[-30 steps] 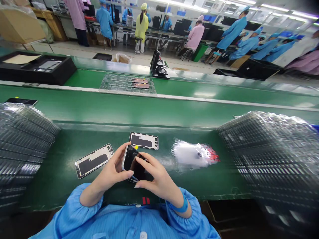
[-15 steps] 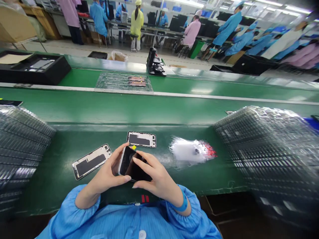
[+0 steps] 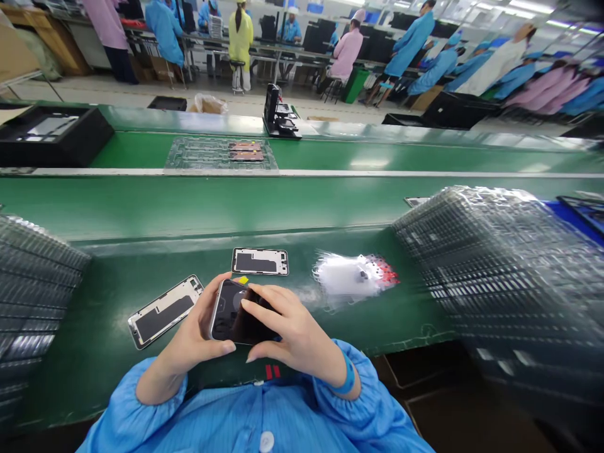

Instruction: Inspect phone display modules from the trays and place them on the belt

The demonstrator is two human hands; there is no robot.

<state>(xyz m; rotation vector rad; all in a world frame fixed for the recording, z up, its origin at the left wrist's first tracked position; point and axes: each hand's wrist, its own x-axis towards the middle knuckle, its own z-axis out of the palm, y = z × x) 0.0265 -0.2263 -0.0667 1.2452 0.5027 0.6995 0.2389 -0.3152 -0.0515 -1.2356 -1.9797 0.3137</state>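
Note:
My left hand [image 3: 195,333] grips a black smartphone [image 3: 231,313] by its silver edge, and my right hand [image 3: 295,330] lies across the phone's glossy face with the fingers on top. Both hands hold it just above the green bench top [image 3: 94,302]. Two phone frame panels with black pads lie near my left hand: one [image 3: 165,311] sits beside it at an angle, and the other [image 3: 259,261] lies straight, just beyond the phone. A small yellow tag [image 3: 243,280] shows between that panel and the phone.
A plastic bag of small white and red parts [image 3: 353,275] lies to the right. Tall stacks of clear plastic trays stand at left [image 3: 33,296] and right [image 3: 476,264]. Beyond runs a green conveyor [image 3: 330,201] carrying a clear tray [image 3: 219,155]. Co-workers in smocks sit and stand farther back.
The whole view has shifted left and up as my head moved. The phone has turned slightly in my hands, showing more of its dark face, and both hands still hold it.

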